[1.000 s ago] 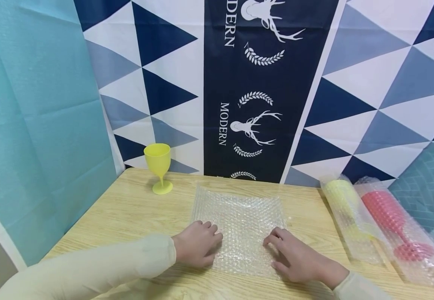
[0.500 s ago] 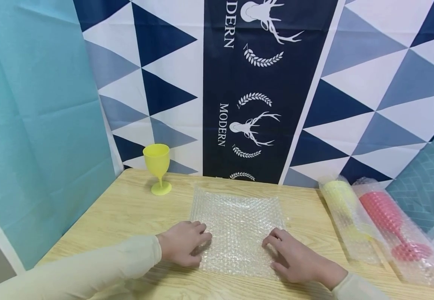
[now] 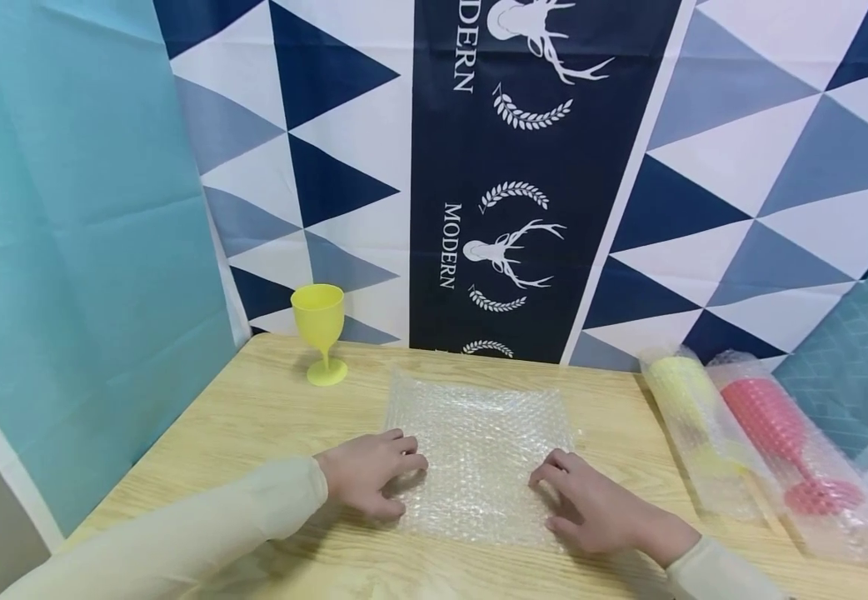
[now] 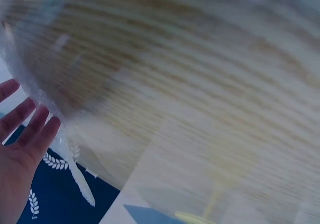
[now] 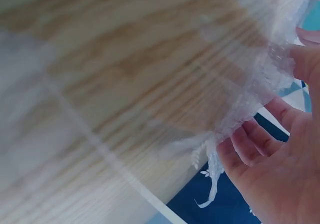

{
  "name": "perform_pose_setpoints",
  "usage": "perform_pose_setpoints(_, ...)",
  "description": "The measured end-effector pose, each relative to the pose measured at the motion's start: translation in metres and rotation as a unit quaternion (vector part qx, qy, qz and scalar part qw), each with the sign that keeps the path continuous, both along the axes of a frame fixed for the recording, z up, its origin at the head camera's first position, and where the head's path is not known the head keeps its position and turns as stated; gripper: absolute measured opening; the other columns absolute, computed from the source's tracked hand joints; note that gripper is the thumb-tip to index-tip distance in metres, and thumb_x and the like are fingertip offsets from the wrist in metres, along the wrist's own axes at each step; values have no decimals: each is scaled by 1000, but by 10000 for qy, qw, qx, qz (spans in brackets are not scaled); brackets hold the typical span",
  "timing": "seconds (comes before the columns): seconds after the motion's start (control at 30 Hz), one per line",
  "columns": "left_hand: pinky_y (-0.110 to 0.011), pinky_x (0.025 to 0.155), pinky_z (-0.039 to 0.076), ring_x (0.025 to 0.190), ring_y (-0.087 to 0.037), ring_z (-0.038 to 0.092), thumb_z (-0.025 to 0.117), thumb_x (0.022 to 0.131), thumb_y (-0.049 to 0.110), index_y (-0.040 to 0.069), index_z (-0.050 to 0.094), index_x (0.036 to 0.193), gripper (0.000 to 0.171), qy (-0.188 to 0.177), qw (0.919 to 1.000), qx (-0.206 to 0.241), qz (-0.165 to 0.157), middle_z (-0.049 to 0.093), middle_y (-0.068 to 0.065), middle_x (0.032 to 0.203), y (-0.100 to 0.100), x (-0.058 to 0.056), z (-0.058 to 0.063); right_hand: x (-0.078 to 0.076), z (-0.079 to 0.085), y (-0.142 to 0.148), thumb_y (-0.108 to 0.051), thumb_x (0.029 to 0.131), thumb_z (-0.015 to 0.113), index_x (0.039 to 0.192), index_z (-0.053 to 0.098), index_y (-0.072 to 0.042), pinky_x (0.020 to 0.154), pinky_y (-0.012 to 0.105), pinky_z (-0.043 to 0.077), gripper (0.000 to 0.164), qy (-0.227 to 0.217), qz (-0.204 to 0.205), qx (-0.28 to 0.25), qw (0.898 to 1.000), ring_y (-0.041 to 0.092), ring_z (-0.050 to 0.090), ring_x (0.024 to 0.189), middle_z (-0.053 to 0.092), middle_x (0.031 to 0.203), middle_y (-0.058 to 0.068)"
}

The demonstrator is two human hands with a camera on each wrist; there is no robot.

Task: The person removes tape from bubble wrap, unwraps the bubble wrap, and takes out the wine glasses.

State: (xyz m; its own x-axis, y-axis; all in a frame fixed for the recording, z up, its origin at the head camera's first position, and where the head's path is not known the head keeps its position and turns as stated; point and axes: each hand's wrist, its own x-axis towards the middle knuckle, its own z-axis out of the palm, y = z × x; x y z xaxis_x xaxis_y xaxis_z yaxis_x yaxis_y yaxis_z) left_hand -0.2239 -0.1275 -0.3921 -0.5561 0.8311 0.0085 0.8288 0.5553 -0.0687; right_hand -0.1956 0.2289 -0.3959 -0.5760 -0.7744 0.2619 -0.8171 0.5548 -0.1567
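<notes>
A clear sheet of bubble wrap (image 3: pixel 486 458) lies flat on the wooden table (image 3: pixel 254 417). My left hand (image 3: pixel 370 477) rests at its left edge, fingertips touching the plastic. In the left wrist view the left fingers (image 4: pixel 35 126) are spread and nearly straight against the sheet's rim. My right hand (image 3: pixel 602 508) lies at the right edge with fingers loosely bent. Seen from the right wrist, its fingertips (image 5: pixel 250 139) touch the crinkled edge without visibly gripping it. Behind the sheet, to the left, a yellow plastic goblet (image 3: pixel 319 321) stands upright.
On the right side of the table lie a yellow goblet wrapped in bubble wrap (image 3: pixel 683 404) and, beside it, a red wrapped goblet (image 3: pixel 775 429). A patterned cloth (image 3: pixel 344 158) hangs behind the table, and a turquoise cloth (image 3: pixel 89 233) hangs at the left.
My left hand has slid leftward from over the sheet to its left edge. The right hand has stayed at about the same place, and the sheet looks nearly unmoved.
</notes>
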Motion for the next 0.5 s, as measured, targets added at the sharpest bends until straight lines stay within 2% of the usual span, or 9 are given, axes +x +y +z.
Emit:
perform_pose_setpoints(0.23,-22,82,47,92,-10,49,64,75,46,23,55,124,55,-152,9998,-114,73,56,5,109,5,-2,3,0,-2,2,-14,74,76,109,58,-13,68,21,41,40,256,94,-102,9996,2,39,84,50,100,-3)
perform_pose_setpoints(0.37,-26,93,47,100,-13,53,63,76,46,23,54,125,55,-196,9996,-163,153,57,3,113,4,-2,4,0,-3,2,-14,74,77,110,58,-13,71,26,45,41,206,21,-70,9998,5,44,88,51,102,-1)
perform_pose_setpoints(0.5,-28,99,46,105,-14,54,64,76,46,24,54,126,56,-334,9990,-136,261,57,4,116,4,-3,4,2,-3,1,-14,75,76,110,58,-13,74,30,47,40,121,-109,-16,9999,9,47,92,50,108,3)
